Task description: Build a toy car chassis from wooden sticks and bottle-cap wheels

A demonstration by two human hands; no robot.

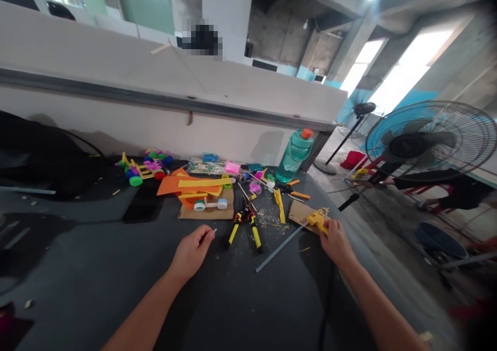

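A broad dark grey counter (233, 309) carries everything, its far edge running along a white partition (135, 128). Near its far right corner stands a translucent green bottle with an orange cap (293, 159). Toward the middle of the far edge lies a flat brown cardboard rectangle (186, 214), partly covered by bright orange sheets (167, 187).

Close to the counter's right edge, the right hand (337, 243) has its grip closed around the handle of a yellow plastic glue gun (318, 219). The gun's body sits just beyond the curled fingers, toward the far edge, over a smaller brown cardboard scrap (297, 211).

The left hand (192, 250) is well apart, left of the gun; its grip is a pinch, thumb against bent fingers.

Between the hands, yellow-and-black handled pliers (255, 234) lie with spread handles pointing toward the near edge. A long translucent glue stick (277, 250) slants from the gun's rear toward the near edge. On the cardboard rectangle rests a small white axle with round wheels (212, 204). Smallest, a tiny pale piece (215, 230) pokes from the left fingertips; its shape is too small to tell.
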